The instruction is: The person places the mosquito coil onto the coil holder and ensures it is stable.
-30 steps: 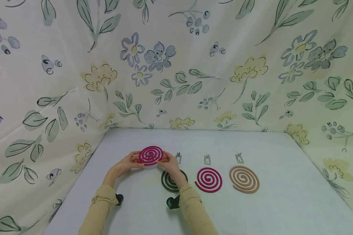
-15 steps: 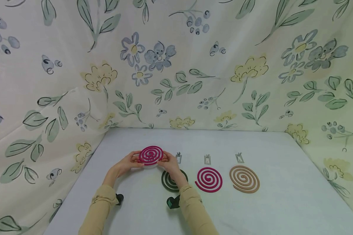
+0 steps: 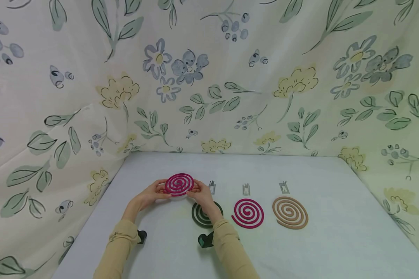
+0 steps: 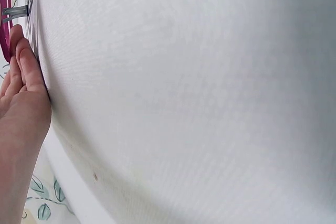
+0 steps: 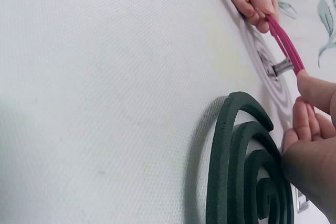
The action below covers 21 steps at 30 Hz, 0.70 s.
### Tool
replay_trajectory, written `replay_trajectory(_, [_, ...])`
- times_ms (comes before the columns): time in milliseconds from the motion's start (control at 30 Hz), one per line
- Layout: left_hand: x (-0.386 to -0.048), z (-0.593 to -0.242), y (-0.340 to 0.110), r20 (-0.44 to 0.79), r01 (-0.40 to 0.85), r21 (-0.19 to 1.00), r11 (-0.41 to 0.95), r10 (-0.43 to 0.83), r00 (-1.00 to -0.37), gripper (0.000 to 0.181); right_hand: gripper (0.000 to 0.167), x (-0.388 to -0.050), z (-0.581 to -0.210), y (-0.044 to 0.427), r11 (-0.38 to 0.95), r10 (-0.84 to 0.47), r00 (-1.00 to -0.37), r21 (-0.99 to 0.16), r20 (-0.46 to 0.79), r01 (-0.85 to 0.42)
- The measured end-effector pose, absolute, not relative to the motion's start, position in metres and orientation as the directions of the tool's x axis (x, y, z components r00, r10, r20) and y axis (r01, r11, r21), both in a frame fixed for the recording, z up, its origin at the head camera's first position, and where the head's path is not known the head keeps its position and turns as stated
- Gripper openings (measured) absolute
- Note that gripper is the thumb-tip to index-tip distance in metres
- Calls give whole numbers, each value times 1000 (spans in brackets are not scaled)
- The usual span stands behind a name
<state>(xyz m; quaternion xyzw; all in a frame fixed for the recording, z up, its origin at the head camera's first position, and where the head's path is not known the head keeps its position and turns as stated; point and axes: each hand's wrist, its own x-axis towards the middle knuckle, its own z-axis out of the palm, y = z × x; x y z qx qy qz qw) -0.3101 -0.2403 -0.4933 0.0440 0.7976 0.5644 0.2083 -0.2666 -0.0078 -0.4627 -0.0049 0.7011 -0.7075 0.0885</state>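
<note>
Held magenta coil [image 3: 179, 185] sits toward 7 o'clock from the centre of my head view, raised off the surface [image 3: 328, 248]. Left hand [image 3: 151, 193] fingers pinch its rim near 9 o'clock; right hand [image 3: 203, 195] fingers pinch near 4. My right wrist view shows a metal stand [image 5: 283, 67] under its middle; I can't tell if it's seated.

Risks, my guess: if it isn't seated, letting go tips or drops it. Uneven squeeze or twist could snap a turn; looks brittle. Off-centre push could bend or skid the stand. Right wrist hangs over the green coil [image 5: 236, 177], between 4 and 5 o'clock; lowering it could crush or drag that.

Materials: held coil is a thin flat magenta spiral, open gaps. Stand's shiny, narrow strip. Green coil: dark, squared strands, finely grainy. Second magenta coil [image 3: 247, 214] at 4 and tan coil [image 3: 290, 212] past 3 lie flat, same spiral. Metal holders [image 3: 246, 189] toward 3: thin frames, pronged tops. Surface white, woven-looking. Floral cloth [image 3: 209, 58] at 12, soft folds.
</note>
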Motion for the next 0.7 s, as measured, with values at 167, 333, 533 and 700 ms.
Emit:
replay_trajectory(167, [-310,-493,-240,-289,-172,917,361,300,-909,84,57,-266,-461,-8,1,-133,-985,-994,-113,113])
replay_trajectory(333, [-309,-493,-240,-287,-171,917,360,298,-910,84,57,-266,-462,-8,3,-130,-984,-993,-118,119])
replay_trajectory(533, [-309,-493,-240,-291,-181,919,351,292,-911,84,57,-266,-462,-9,5,-128,-983,-992,-129,130])
replay_trajectory(700, [-309,-493,-239,-291,-183,921,343,294,-910,84,56,-266,-461,-8,4,-128,-983,-991,-130,131])
